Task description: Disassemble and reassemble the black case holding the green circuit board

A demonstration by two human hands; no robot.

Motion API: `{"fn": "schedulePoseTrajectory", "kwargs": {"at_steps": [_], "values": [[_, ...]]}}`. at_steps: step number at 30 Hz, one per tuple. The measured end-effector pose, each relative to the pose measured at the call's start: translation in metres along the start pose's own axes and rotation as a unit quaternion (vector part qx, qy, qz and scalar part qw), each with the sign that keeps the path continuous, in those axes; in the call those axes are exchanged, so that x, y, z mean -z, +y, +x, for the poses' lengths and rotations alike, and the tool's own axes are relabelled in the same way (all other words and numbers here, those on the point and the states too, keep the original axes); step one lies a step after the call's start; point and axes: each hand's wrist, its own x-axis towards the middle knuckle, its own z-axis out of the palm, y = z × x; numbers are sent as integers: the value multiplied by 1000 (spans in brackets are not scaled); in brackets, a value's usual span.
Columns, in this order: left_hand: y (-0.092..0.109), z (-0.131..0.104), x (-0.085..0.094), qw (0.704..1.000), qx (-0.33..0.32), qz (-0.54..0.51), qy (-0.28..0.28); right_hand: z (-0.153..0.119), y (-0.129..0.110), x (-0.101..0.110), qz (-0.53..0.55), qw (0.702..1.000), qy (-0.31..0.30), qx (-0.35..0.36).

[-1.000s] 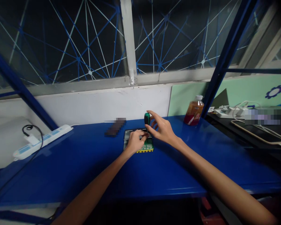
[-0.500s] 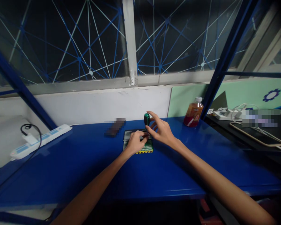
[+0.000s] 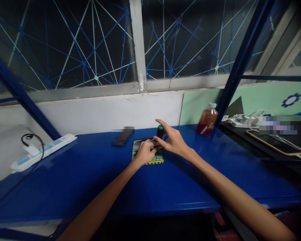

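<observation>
A small upright screwdriver (image 3: 160, 131) with a green and black handle stands over a grey case (image 3: 136, 145) holding a green board with a yellow lower edge (image 3: 155, 159). My right hand (image 3: 174, 140) is beside the handle, thumb and index finger spread apart, the other fingers curled behind it. My left hand (image 3: 145, 151) rests over the case and board, its fingers pinched together near the screwdriver's lower end. What those fingertips hold is too small to make out. The shaft is mostly hidden by my hands.
On the blue table (image 3: 102, 180), a blurred dark object (image 3: 123, 137) lies behind and left of the case. A white power strip (image 3: 46, 150) is at the left, a drink bottle (image 3: 207, 120) at the back right. A phone (image 3: 273, 143) and cables lie on a black surface at far right.
The screwdriver handle has shifted slightly right and down and tilted. My right hand's thumb and index finger have opened wider off the handle. My left hand has stayed in place.
</observation>
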Motion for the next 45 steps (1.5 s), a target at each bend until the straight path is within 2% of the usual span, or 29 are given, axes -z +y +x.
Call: {"fn": "schedulePoseTrajectory", "kwargs": {"at_steps": [8,16,20,28,37,45], "values": [[-1,-1,0,1000,13,16,-9,0,0,0,25,999,-17,13],[-1,0,4,1000,-20,20,-12,0,3,1,19,1000,-11,17],[-1,0,7,1000,-8,21,-5,0,3,1,4,1000,-9,8],[-1,1,4,1000,-12,-5,15,0,1,1,-9,1000,-9,8],[-2,-1,4,999,-33,1,2,-1,1,2,-16,1000,-18,6],[-2,0,1,1000,-13,-1,24,0,0,3,-35,999,-12,7]]}}
